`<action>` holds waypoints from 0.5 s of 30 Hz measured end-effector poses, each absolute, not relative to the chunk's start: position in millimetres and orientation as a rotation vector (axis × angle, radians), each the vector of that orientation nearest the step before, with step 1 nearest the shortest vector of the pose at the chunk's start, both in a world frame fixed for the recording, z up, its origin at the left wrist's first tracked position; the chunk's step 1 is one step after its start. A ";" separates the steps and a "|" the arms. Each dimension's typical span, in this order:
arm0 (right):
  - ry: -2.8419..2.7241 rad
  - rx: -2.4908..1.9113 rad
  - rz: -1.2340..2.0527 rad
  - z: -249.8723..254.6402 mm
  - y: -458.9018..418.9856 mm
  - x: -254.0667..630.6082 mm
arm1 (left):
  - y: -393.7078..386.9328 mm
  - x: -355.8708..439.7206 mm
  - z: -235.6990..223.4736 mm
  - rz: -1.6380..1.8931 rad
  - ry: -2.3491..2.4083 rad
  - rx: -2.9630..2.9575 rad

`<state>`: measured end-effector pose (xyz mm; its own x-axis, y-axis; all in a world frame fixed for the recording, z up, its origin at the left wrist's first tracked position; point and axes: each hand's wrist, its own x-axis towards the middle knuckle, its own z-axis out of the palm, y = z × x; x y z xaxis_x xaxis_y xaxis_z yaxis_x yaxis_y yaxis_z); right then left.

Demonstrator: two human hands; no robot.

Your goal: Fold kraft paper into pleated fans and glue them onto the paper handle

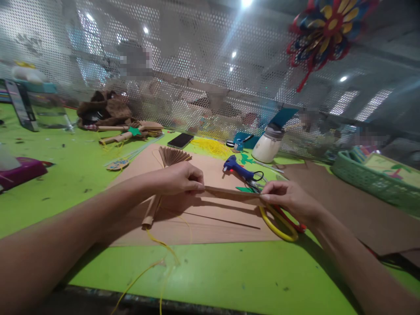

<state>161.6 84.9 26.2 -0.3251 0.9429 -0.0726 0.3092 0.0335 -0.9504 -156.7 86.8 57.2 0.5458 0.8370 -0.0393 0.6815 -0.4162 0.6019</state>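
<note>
A narrow strip of brown paper (pixel 231 193) is stretched between my two hands above the table. My left hand (pixel 183 178) pinches its left end, and my right hand (pixel 285 197) pinches the right end. Under my left wrist lies a brown paper roll (pixel 151 213) with yellow string (pixel 164 247) trailing from it. A pleated paper fan (pixel 173 155) shows just beyond that wrist. Scissors with a yellow and red handle (pixel 284 225) lie below my right hand. Past the strip rests a blue glue gun (pixel 238 168).
Large brown paper sheets (pixel 210 234) cover part of the green table (pixel 229 275). A phone (pixel 180 140), a pile of yellow string (pixel 211 148) and a white jar (pixel 267 146) stand farther back. On the right is a green basket (pixel 377 181); at left, a clear container (pixel 50 109).
</note>
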 end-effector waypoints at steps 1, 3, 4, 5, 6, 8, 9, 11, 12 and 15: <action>-1.695 -1.274 1.324 25.5 84.9 161.0 | 87.7 -158.7 58.2 0.325 1.201 2.237; -1.684 -1.270 1.355 24.3 83.8 158.8 | 88.4 -161.4 60.6 0.267 1.206 2.282; -1.673 -1.269 1.364 23.9 82.7 157.2 | 88.0 -162.0 62.0 0.252 1.226 2.311; -1.665 -1.272 1.367 23.8 81.3 155.4 | 87.2 -161.9 63.4 0.254 1.252 2.338; -1.663 -1.278 1.361 23.9 79.5 153.3 | 86.0 -161.0 64.6 0.270 1.267 2.364; -1.675 -1.287 1.328 24.8 75.5 148.7 | 82.9 -157.2 65.7 0.330 1.243 2.407; -1.683 -1.289 1.314 25.5 73.5 146.1 | 81.2 -154.4 65.2 0.354 1.215 2.424; -1.708 -1.289 1.301 27.0 70.2 141.3 | 78.3 -148.4 61.9 0.375 1.164 2.474; -1.726 -1.290 1.290 27.7 69.1 139.3 | 77.3 -145.6 59.1 0.374 1.155 2.508; -1.874 -1.300 1.139 29.4 67.6 135.2 | 75.4 -140.0 49.4 0.408 1.160 2.597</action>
